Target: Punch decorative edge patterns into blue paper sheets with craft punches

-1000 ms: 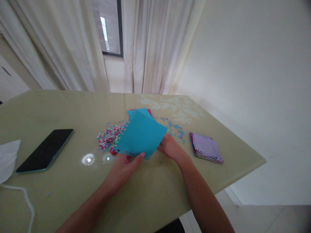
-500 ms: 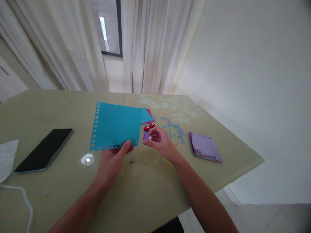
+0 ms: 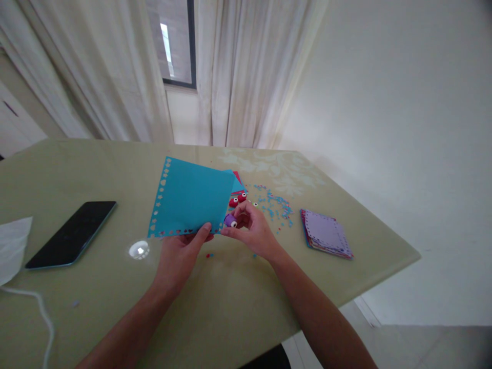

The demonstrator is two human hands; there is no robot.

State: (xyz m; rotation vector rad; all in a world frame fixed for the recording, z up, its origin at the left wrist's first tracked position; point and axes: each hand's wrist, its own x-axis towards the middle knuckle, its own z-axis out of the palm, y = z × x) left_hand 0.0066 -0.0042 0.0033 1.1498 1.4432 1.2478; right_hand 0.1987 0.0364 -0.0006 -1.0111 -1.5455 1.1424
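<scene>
A square sheet of blue paper (image 3: pixel 194 197) is pinched at its lower edge by my left hand (image 3: pixel 184 251), thumb in front. Small shapes are punched along its left and bottom edges. My right hand (image 3: pixel 251 230) grips a small purple craft punch (image 3: pixel 229 221) at the sheet's lower right corner; whether paper sits in its slot I cannot make out. Just beyond are red craft punches (image 3: pixel 237 200) with eye-like white dots. Behind the held sheet lie more blue and red sheets (image 3: pixel 239 182), partly hidden.
Blue and red paper bits (image 3: pixel 279 205) are scattered right of the punches. A stack of purple-topped punched sheets (image 3: pixel 326 233) lies further right. On the left are a dark tablet-like device (image 3: pixel 73 236), a white sheet (image 3: pixel 13 248) and a white cable (image 3: pixel 44 312).
The blue sheet has tilted clockwise and shifted slightly right. My right hand has brought the purple punch down and left, up to the sheet's corner.
</scene>
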